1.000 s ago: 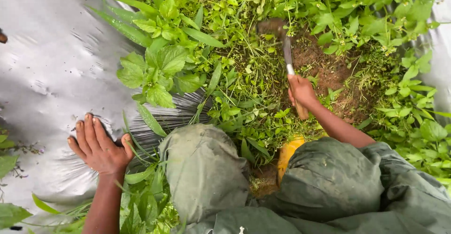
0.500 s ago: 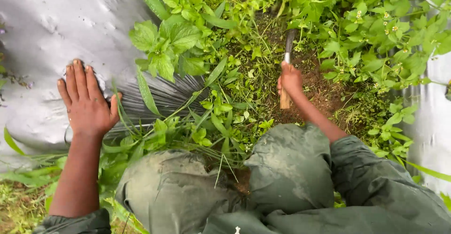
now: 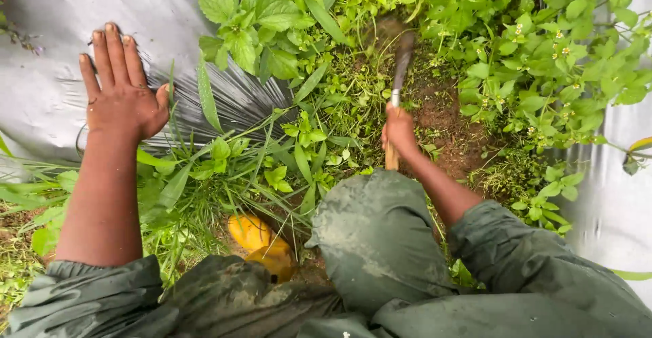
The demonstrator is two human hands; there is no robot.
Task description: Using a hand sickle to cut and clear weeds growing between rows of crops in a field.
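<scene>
My right hand (image 3: 398,129) grips the wooden handle of a small digging tool (image 3: 399,73), whose dark blade points away from me into a patch of bare brown soil (image 3: 448,117) among green weeds. My left hand (image 3: 122,90) lies flat with fingers spread on a sheet of silver plastic mulch (image 3: 47,73), next to a crumpled fold at the weeds' edge. Both arms come out of dark green rain sleeves.
Leafy weeds (image 3: 272,19) with small pale flowers fill the strip between the two silver sheets; the second sheet (image 3: 618,202) runs along the right. A yellow boot (image 3: 261,239) shows between my green-clad knees. Grass blades stand near my left wrist.
My left hand has shifted further up the silver sheet and stays flat. My right hand has kept its grip on the tool, whose blade now reaches further forward into the soil.
</scene>
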